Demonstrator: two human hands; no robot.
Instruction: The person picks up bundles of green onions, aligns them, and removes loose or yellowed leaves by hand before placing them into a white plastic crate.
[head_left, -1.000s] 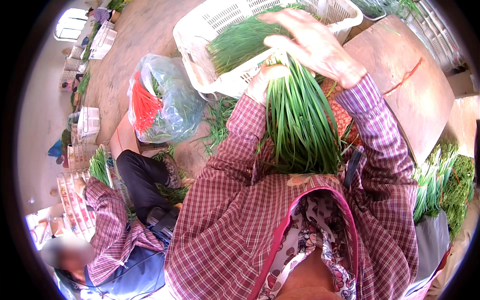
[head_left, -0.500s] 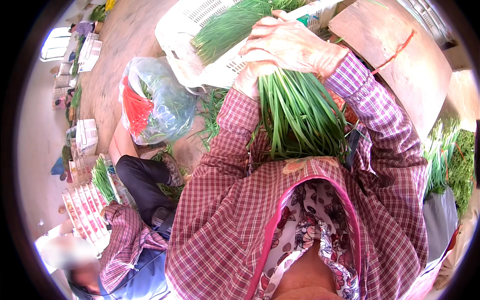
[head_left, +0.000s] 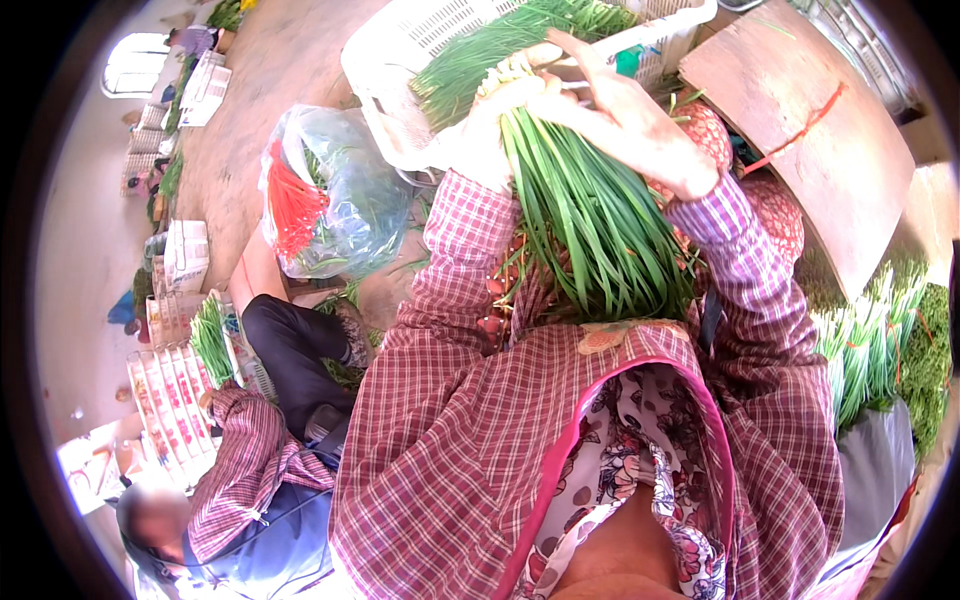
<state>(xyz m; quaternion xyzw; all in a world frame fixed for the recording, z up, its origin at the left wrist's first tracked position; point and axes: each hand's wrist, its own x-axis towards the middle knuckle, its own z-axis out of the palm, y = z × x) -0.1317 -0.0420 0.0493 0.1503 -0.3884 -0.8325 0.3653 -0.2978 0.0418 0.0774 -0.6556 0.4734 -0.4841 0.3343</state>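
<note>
Far left: pale crates [head_left: 186, 255] in a row along the floor. Lower left: co-worker [head_left: 245, 465] in plaid sleeve and dark trousers, seated beside a bunch of greens [head_left: 208, 340]. Next, clear plastic bag [head_left: 365, 230] on the floor, red ties [head_left: 296, 215] at its left side. Beyond it, white crate [head_left: 378, 95] with greens [head_left: 480, 60] lying inside.

Left hand [head_left: 482, 135] closed round the green bunch [head_left: 600, 225] near its pale ends, just in front of the crate's near rim. Bunch slants over the lap, leaf tips down near the plaid shirt [head_left: 450, 430]. Right hand [head_left: 635, 120] reaches across the pale ends, fingers partly spread; cannot tell if it grips.

Right: wooden board [head_left: 830, 165], red strip [head_left: 797, 130] on it. Far right: tied bundles [head_left: 862, 345] standing upright, pale ends up, darker greens [head_left: 932, 370] beside them.
</note>
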